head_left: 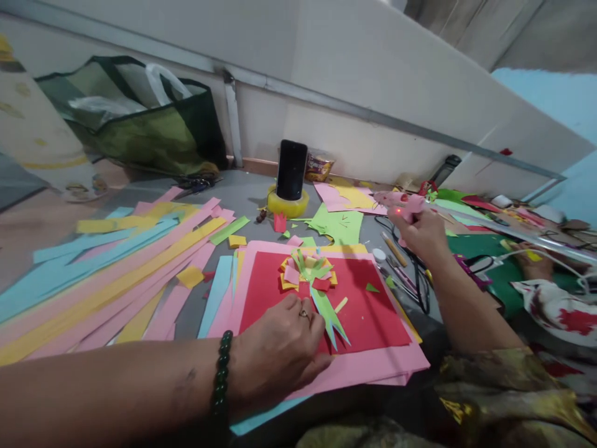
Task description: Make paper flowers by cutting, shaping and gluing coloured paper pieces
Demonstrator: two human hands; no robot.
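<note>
My left hand is closed at the lower edge of a paper flower; its fingertips are partly hidden, with a red tab showing at them. The flower has yellow, pink, red and green pieces. From it a forked green paper strip runs down over a red sheet. Beneath lie larger pink sheets. My right hand grips a pink hot glue gun, lit by a small red light, raised at the right beyond the sheets. Its nozzle points left, apart from the flower.
Long coloured paper strips fan out at the left. A phone leans upright in a yellow tape roll. Behind are a green bag and a low wall. Cords, pens and paper scraps lie rightward, near another person's hand.
</note>
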